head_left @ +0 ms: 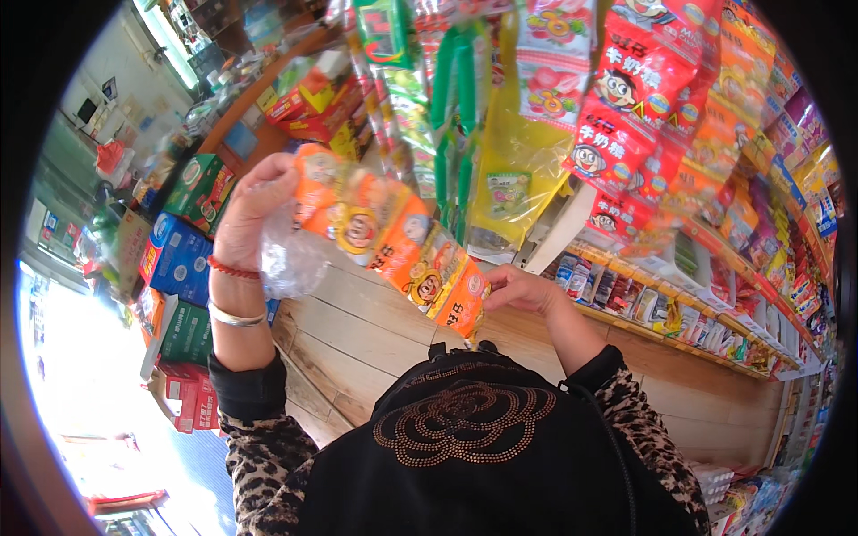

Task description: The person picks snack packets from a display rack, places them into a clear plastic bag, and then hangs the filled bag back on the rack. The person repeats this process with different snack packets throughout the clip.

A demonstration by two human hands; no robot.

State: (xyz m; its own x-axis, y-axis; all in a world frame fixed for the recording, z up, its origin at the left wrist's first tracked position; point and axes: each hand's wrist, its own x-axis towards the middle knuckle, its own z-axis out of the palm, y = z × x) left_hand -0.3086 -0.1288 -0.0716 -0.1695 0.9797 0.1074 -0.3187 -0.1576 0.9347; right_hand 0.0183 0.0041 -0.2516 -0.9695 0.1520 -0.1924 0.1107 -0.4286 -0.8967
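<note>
A strip of joined orange candy packets (pixel 395 244) stretches slantwise between my two hands. My left hand (pixel 258 194) grips its upper left end, and a crumpled clear plastic bag (pixel 288 258) hangs below that hand, beside the wrist. At the lower right end, my right hand (pixel 519 289) pinches the strip's edge between thumb and fingers. Beyond the strip hang red milk candy packets (pixel 613 120), more orange packets (pixel 727 100), a yellow bag (pixel 516 154) and green packaging (pixel 456 114).
Shelves of small snack packets (pixel 643 308) run along the right. Stacked cartons, among them a blue box (pixel 177 258) and a green box (pixel 201 187), stand at the left. Red and yellow boxes (pixel 315 100) lie on a counter at the upper left. Below is a light plank floor (pixel 342 315).
</note>
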